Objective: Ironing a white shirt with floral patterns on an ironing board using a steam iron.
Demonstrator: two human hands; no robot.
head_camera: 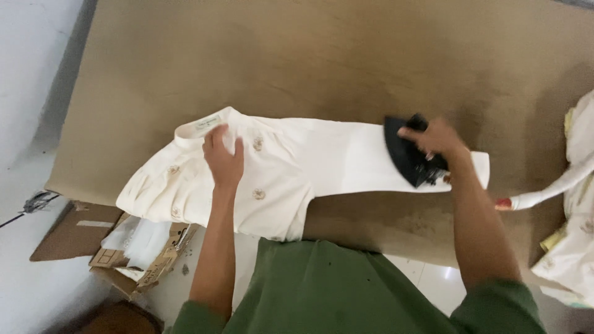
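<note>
Cream fabric fills the middle of the view: a small garment (pixel 291 170) with a stand collar and little gold embroidered motifs lies flat on a brown padded desk (pixel 322 68). Its collar points up and left, its body hangs slightly over the near edge of the desk, and one long sleeve stretches out to the right.

The left hand (pixel 223 162) presses palm down on the chest of the garment just below the collar, its fingers (pixel 213 141) flat and spread a little, gripping nothing. The right hand (pixel 436 139) is wrapped over the handle of a black iron (pixel 409 158), fingers clamped on it. The iron sits on the far end of the sleeve, its pointed nose aimed toward the lower right, near the cuff.

A white cloth-covered cord (pixel 547 188) with a red band near its end runs off to the right from beside the iron. At the right edge of the desk lies a heap of more cream and pale yellow clothes (pixel 578 235). Both forearms come out of green sleeves, and the person's green shirt (pixel 334 291) shows at the bottom of the view. Below the desk on the left, on a pale floor, sit flattened cardboard and an open cardboard box (pixel 145 250) with white plastic in it.
</note>
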